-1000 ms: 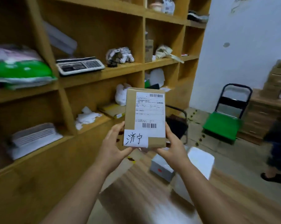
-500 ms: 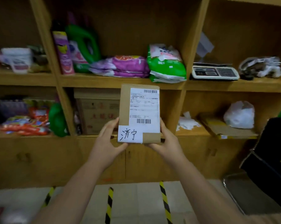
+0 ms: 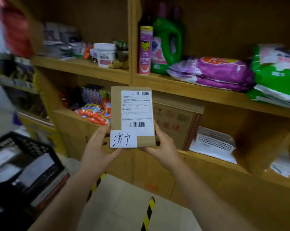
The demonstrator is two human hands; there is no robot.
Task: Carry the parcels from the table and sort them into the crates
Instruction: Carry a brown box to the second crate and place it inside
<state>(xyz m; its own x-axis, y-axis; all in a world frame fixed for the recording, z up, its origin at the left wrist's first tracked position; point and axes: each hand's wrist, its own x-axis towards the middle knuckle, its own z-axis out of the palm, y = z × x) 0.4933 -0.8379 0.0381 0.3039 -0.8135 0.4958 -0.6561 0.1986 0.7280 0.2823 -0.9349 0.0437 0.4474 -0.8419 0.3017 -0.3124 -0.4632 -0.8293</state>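
Note:
A flat brown cardboard parcel (image 3: 116, 110) stands upright in front of me, with a white shipping label and a white slip with handwritten characters at its lower left. My left hand (image 3: 97, 147) grips its lower left corner, thumb along the left edge. My right hand (image 3: 164, 145) grips its lower right corner. A black plastic crate (image 3: 29, 147) with parcels inside sits at the lower left, below and left of my hands.
A wooden shelf unit (image 3: 131, 77) fills the view ahead, holding a spray can (image 3: 145, 50), a green detergent jug (image 3: 167, 40), purple and green bags, snack packs and a cardboard box. Yellow-black tape stripes (image 3: 148, 212) mark the pale floor.
My view has swung left along the shelves: the scale and green cart are gone and the black crate has come into view at lower left. Both hands keep the same hold on the parcel.

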